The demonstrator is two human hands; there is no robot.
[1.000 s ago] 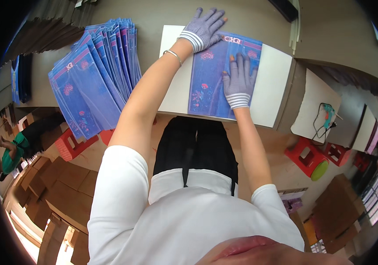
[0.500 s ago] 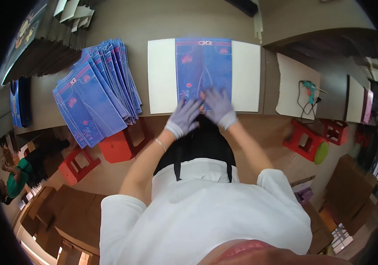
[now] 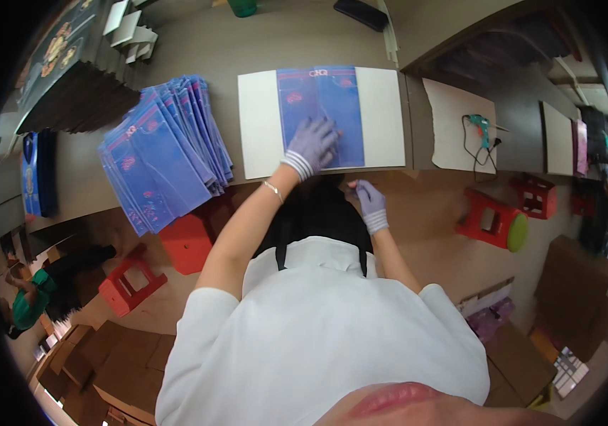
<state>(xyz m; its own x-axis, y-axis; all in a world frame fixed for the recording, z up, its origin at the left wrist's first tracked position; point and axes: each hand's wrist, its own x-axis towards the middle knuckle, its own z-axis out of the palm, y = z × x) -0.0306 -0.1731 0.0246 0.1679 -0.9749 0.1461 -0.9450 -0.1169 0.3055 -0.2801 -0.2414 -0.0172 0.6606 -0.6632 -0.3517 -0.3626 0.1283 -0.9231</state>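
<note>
A flat blue piece (image 3: 346, 135), printed like jeans with pink flowers, lies on a white board (image 3: 382, 121) at the table's front edge; it looks like a folded paper bag. My left hand (image 3: 311, 144), in a thin lilac glove with a striped cuff, rests on its lower middle with fingers stretched out. My right hand (image 3: 371, 202), gloved alike with bare fingertips showing, is off the table, just before its edge. Its fingers are curled together; whatever they may hold is too small to make out. Left of the board, a fanned stack of similar blue pieces (image 3: 158, 156) overhangs the edge.
A teal glue gun (image 3: 479, 128) with a black cord lies on a pale sheet (image 3: 446, 135) to the right. Dark stacked pieces (image 3: 77, 96) stand far left. Red stools (image 3: 485, 216) and cardboard boxes (image 3: 126, 362) are on the floor. A person in green (image 3: 30, 302) is at far left.
My right hand has left the blue piece and drawn back off the table, its fingers curling. My left hand has moved up and inward on the piece. The whole view has shifted slightly.
</note>
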